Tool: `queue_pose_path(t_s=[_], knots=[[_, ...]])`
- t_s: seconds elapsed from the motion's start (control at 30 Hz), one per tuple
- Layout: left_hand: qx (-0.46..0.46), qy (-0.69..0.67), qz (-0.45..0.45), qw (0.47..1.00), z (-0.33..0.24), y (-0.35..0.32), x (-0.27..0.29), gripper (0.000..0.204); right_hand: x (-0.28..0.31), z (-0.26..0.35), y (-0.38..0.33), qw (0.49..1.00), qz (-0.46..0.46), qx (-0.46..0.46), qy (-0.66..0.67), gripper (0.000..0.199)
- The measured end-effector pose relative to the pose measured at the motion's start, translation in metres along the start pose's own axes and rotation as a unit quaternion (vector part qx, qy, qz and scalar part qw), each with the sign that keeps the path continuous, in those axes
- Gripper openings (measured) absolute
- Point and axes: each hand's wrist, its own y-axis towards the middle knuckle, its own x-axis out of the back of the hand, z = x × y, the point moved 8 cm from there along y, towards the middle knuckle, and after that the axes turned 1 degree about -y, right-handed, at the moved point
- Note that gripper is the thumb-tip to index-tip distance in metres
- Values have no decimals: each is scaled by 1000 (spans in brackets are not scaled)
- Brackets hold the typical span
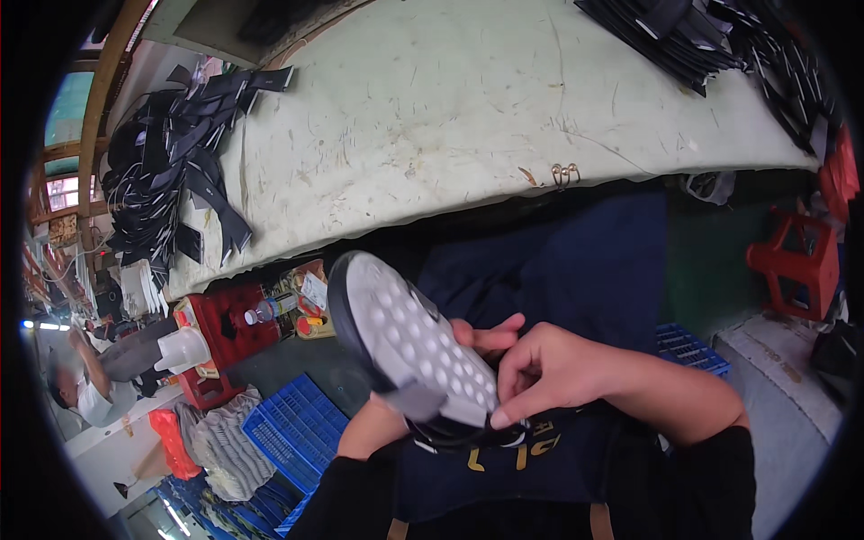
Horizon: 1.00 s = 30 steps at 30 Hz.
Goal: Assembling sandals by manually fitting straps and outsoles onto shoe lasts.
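A sandal [400,328] with a pale grey footbed covered in round bumps and a black rim is held tilted above my lap. A smooth grey strip [414,398] crosses its lower part, and black straps [441,438] hang at the lower end. My left hand [489,337] grips the sandal from behind; its fingers show past the right edge, while the palm is hidden. At the lower right edge of the sandal, my right hand [558,373] is closed, with the thumb pressed on the black edge by the straps.
Ahead stretches a worktable [405,135] with a scuffed pale cover. Black strap pieces are heaped at its left [171,162] and right [675,31] ends. Blue crates [292,427] and a bottle [270,309] are at left, a red stool [796,261] at right. Another person [94,396] sits far left.
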Motion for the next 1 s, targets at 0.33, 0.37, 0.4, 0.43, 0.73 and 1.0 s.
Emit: queue_pose_path(t_s=[0.33, 0.37, 0.4, 0.43, 0.73, 1.0], knots=[[-127, -68, 230, 962, 0, 21, 13, 119, 7, 1, -29, 980, -150, 123, -31, 14], [-133, -79, 239, 959, 0, 22, 13, 124, 6, 2, -30, 979, -147, 135, -33, 13], [-140, -83, 240, 957, 0, 23, 14, 130, 6, 2, -30, 979, -149, 134, -35, 13], [-140, -90, 248, 954, 1, 23, 14, 130, 5, 2, -30, 979, -143, 139, -29, 13], [-155, -96, 241, 953, 1, 20, 12, 123, 1, -6, -17, 988, -104, 115, -1, 14], [-157, -74, 192, 966, 1, 15, 10, 119, 8, -14, -11, 995, -82, -34, -54, 33]])
